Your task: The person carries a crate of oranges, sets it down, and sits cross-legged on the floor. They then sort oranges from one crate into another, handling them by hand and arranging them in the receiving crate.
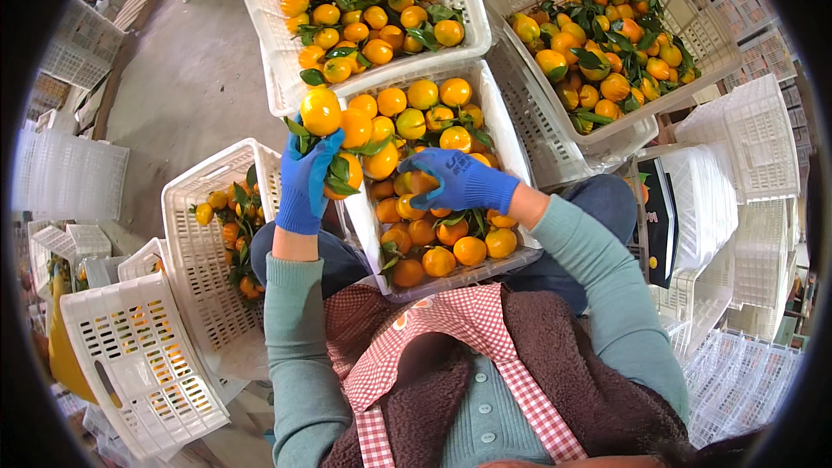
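Both hands wear blue knitted work gloves. My left hand [311, 172] holds several leafy oranges at the left rim of the near crate, with one large orange [320, 111] on top by the fingertips. My right hand [442, 177] is over the middle of that white plastic crate [513, 136], its fingers curled around an orange [422, 182]. Rows of oranges, some with green leaves, fill the crate beneath, among them a round orange [439, 261] near the front edge. The crate stands between my knees and has a pale liner.
Beyond it stands a white crate [478, 19] of leafy oranges; another orange-filled crate [721, 71] is at upper right. At left is a deep crate [195, 273] with leafy fruit, beside a tilted crate [140, 364]. Stacked clear plastic baskets [705, 208] stand at right.
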Tool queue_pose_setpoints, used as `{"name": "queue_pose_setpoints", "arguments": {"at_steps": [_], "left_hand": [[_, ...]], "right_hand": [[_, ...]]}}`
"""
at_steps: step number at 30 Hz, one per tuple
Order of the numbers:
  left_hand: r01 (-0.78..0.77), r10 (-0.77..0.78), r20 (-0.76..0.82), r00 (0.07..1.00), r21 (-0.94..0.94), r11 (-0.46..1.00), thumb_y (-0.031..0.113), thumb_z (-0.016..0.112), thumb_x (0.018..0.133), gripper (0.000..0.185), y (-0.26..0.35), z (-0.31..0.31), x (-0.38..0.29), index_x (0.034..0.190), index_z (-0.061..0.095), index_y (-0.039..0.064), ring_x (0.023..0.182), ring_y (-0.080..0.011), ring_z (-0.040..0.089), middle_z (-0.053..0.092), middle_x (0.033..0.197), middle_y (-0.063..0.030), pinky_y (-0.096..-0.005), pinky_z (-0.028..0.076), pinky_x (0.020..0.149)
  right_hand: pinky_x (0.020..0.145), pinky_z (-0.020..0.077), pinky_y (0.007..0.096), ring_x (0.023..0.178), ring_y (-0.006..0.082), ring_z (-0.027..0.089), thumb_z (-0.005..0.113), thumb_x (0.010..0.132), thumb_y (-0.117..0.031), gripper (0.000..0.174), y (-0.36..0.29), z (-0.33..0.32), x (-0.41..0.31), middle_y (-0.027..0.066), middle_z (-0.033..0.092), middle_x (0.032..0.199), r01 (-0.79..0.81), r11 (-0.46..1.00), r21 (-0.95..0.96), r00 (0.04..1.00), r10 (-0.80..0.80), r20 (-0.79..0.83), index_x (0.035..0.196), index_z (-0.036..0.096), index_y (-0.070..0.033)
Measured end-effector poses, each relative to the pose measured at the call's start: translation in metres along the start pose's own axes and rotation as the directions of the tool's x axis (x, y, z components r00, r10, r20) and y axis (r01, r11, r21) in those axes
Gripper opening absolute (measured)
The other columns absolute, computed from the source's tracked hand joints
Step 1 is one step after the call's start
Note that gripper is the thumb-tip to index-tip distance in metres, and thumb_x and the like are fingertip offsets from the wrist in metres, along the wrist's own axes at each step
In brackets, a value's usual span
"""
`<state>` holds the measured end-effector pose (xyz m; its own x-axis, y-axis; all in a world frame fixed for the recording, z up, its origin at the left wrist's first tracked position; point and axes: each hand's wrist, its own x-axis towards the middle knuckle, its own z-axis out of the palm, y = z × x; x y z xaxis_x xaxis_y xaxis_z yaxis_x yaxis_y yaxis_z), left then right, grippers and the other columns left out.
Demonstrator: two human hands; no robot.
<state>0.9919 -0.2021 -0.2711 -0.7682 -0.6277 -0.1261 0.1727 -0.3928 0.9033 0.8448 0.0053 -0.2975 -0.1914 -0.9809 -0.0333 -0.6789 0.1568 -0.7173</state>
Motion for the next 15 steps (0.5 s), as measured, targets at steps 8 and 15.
{"name": "queue_pose_setpoints", "arguments": {"at_steps": [8,15], "left_hand": [[-0.056,0.048,-0.066,0.997,-0.122,0.991,0.004,0.067,0.086,0.035,0.006,-0.007,-0.003,0.119,0.056,0.002,0.093,-0.0211,0.066,0.064,0.108,-0.0089,-0.0342,0.058,0.077],[-0.003,0.004,0.007,1.000,-0.070,0.998,0.003,0.068,0.085,0.037,0.004,-0.004,-0.002,0.120,0.056,0.002,0.095,-0.0183,0.065,0.064,0.109,-0.0065,-0.0316,0.055,0.081]], "right_hand": [[0.087,0.0470,0.0443,0.106,0.0347,0.055,0.068,0.082,-0.031,0.050,-0.007,0.059,0.034,0.0186,0.055,0.117,0.095,0.977,-0.193,0.990,-0.113,-0.082,0.125,0.053,-0.009],[0.083,0.0493,0.0452,0.092,0.0361,0.063,0.063,0.086,-0.033,0.046,0.002,0.046,0.044,0.0198,0.064,0.100,-0.044,0.987,-0.157,0.968,0.081,0.238,0.125,0.055,-0.011]]}}
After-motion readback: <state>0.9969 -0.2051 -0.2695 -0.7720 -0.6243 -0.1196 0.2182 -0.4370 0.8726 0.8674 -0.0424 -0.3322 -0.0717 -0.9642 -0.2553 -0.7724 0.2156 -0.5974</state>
